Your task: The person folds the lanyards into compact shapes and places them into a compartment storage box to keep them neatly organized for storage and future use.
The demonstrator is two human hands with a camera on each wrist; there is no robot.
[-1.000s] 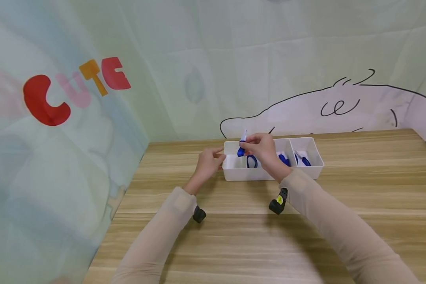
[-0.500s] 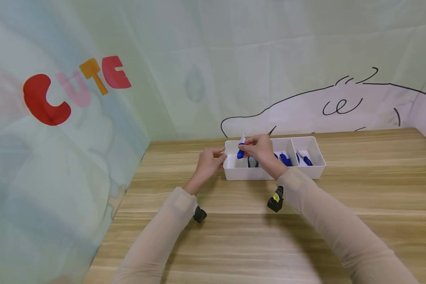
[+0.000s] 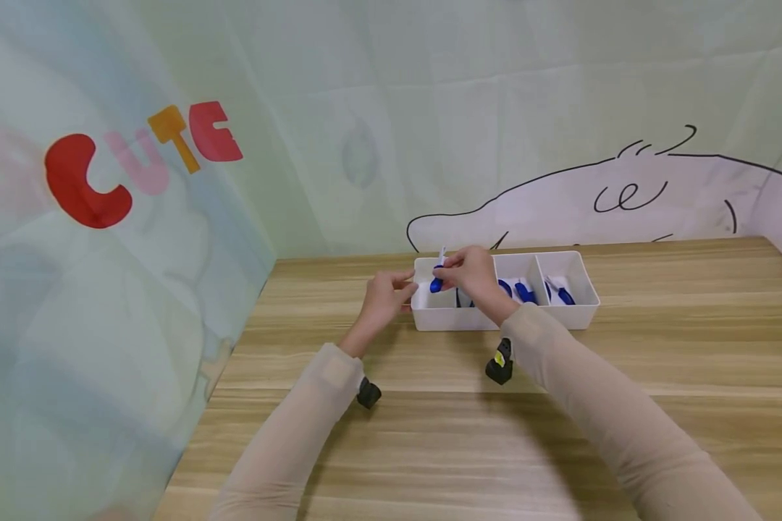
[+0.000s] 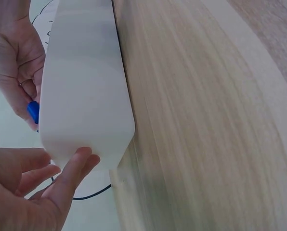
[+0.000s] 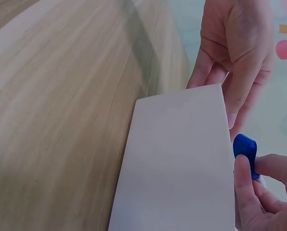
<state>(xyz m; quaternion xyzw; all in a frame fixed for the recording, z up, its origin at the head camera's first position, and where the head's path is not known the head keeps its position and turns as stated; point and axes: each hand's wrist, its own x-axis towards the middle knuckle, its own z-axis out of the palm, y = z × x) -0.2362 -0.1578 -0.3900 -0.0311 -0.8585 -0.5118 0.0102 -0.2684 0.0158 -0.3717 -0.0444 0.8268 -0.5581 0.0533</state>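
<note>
My right hand pinches a small blue-handled tool with a narrow pale tip pointing up, over the leftmost compartment of a white divided box. The tool's exact kind is unclear. In the right wrist view, thumb and fingers hold its blue handle beside the box wall. My left hand touches the box's left end; in the left wrist view its extended fingers rest against the end wall. A blue looped item in the second compartment is partly hidden by my right hand.
Farther right in the box lie a blue item and a blue-handled tool with a thin metal part. The box stands near the back of the wooden table, before a printed curtain.
My right hand has moved slightly left and lower with the blue-handled tool, uncovering more of the compartments to its right. My left hand stays at the box's end.
</note>
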